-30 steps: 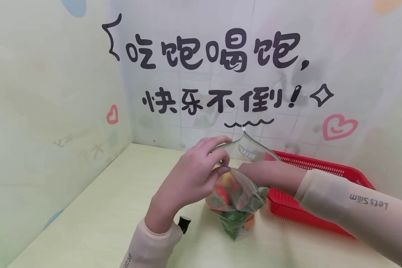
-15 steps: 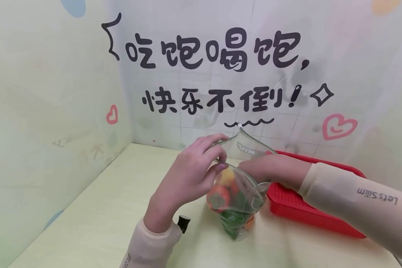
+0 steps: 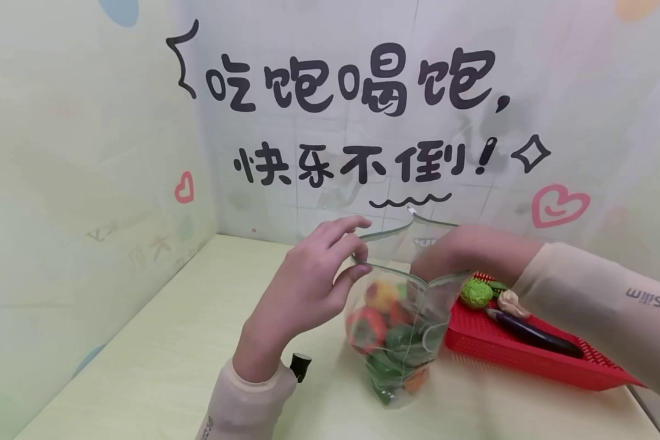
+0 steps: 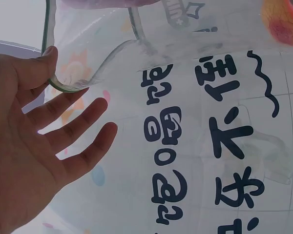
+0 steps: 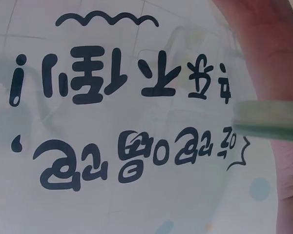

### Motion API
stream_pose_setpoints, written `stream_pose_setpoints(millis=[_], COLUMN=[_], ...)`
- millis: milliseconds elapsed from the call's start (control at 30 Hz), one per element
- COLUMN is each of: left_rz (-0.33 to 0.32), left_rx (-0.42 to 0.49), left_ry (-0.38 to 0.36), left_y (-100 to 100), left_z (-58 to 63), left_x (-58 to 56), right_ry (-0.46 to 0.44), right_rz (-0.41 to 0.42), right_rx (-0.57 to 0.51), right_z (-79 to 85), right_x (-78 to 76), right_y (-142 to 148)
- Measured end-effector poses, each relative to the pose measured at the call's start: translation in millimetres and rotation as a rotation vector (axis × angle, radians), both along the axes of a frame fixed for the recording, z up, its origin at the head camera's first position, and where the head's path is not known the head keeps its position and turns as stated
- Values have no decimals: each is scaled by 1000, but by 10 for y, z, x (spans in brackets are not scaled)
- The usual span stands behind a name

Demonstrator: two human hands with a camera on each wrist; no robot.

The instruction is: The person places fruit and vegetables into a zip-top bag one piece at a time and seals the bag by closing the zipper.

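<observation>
While pinched: bag (image 3: 401, 330) beside hand (image 3: 302, 293)

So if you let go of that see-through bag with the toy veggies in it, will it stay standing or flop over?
The clear bag would probably flop: its thin walls crease and the rim bends where the left hand pinches it. The toy vegetables piled low may steady its base a little. The top would likely sag, since both hands hold it open now.

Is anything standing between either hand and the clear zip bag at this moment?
Nothing visible does. The left hand already pinches the near rim of the clear zip bag between thumb and finger, and the right hand is at the rim on the opposite side; its fingers are hidden, so that grip is unclear. The red basket sits off to the side.
</observation>
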State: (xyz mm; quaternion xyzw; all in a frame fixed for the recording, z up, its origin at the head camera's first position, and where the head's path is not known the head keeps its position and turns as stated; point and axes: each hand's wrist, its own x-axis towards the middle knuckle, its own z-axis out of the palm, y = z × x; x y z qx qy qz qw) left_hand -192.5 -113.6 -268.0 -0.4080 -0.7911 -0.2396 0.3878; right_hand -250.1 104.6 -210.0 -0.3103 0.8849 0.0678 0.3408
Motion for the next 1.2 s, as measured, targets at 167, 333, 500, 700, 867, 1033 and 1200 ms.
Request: stream_pose_setpoints(millis=[167, 333, 500, 700, 867, 1033, 1200], left_rz=[11, 23, 28, 50, 49, -1, -18], left_rx=[9, 26, 17, -3, 14, 57, 74], left_ry=[-7, -10, -64, -159, -147, -113, -122], left_y=[-8, -5, -13, -35, -45, -56, -58], left_z=[-1, 0, -34, -53, -31, -24, -50], left_x=[-10, -19, -32, -54, -76, -73, -78], right_ry=[85, 116, 193, 352, 581, 626, 444], right_rz=[106, 103, 133, 141, 92, 73, -14], right_rx=[49, 11, -116, -443, -572, -409, -189], right_z=[101, 121, 166, 475, 655, 359, -243], right_x=[-57, -78, -72, -47, -152, -485, -733], right_y=[45, 81, 107, 237, 491, 879, 1375])
